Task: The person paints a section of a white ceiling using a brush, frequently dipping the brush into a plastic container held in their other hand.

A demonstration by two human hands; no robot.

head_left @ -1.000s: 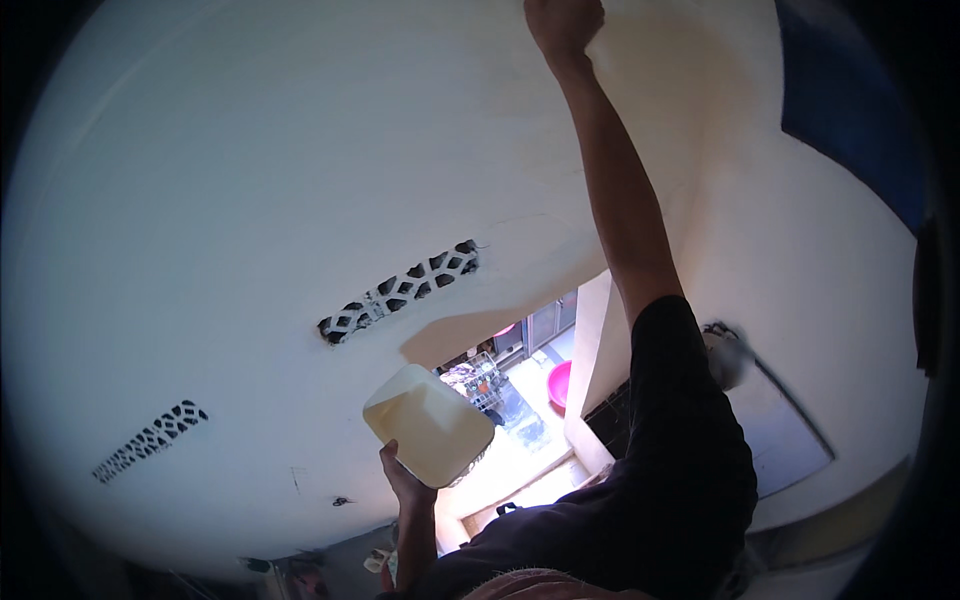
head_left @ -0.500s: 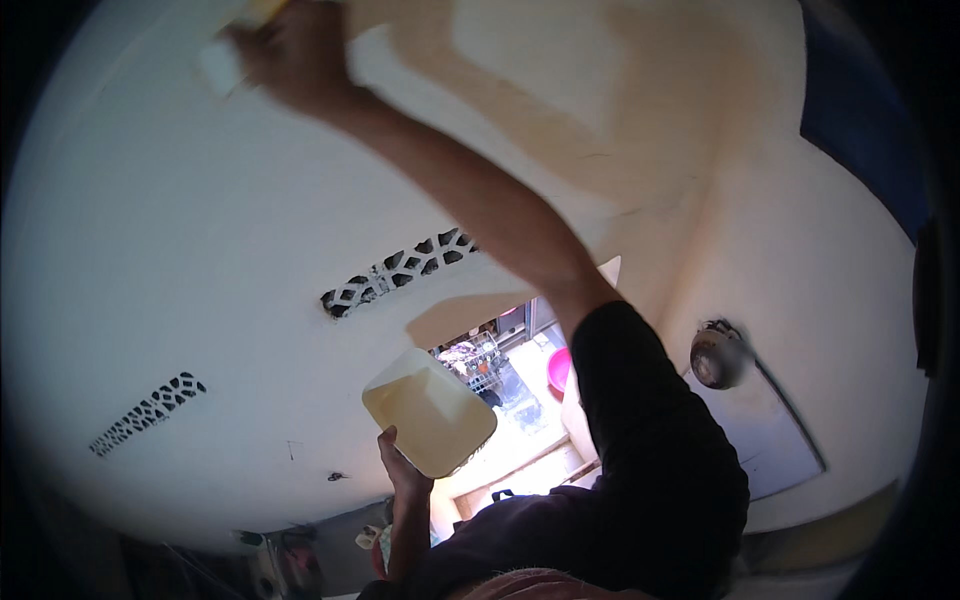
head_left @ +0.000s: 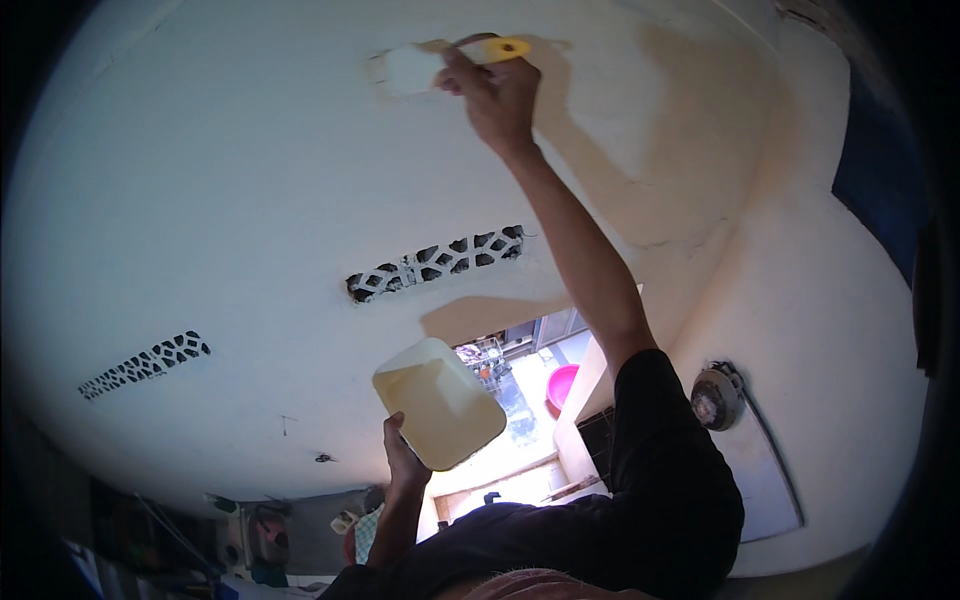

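High on the pale wall [head_left: 240,180], my right hand [head_left: 497,100] grips a wide flat paintbrush by its yellow handle [head_left: 508,47]. The brush's whitish head [head_left: 410,70] points left and lies against or very close to the wall, which shows faint brownish marks around it. Lower down, my left hand [head_left: 405,455] holds a cream rectangular plastic tub [head_left: 455,415] by its near left side, thumb over the rim. The tub is tilted so that its inside shows; whether there is any paint in it I cannot make out.
Two patterned vent openings [head_left: 435,262] [head_left: 150,365] pierce the wall. A bright doorway lies below, with a pink basin [head_left: 562,385] beyond it. At right, a round dark fixture [head_left: 716,398] sits beside a white panel [head_left: 755,480]. Household items [head_left: 268,530] stand at lower left.
My right hand has swept the paintbrush rightward across the upper wall. The left hand keeps its hold on the tub, and the whole view has shifted slightly.
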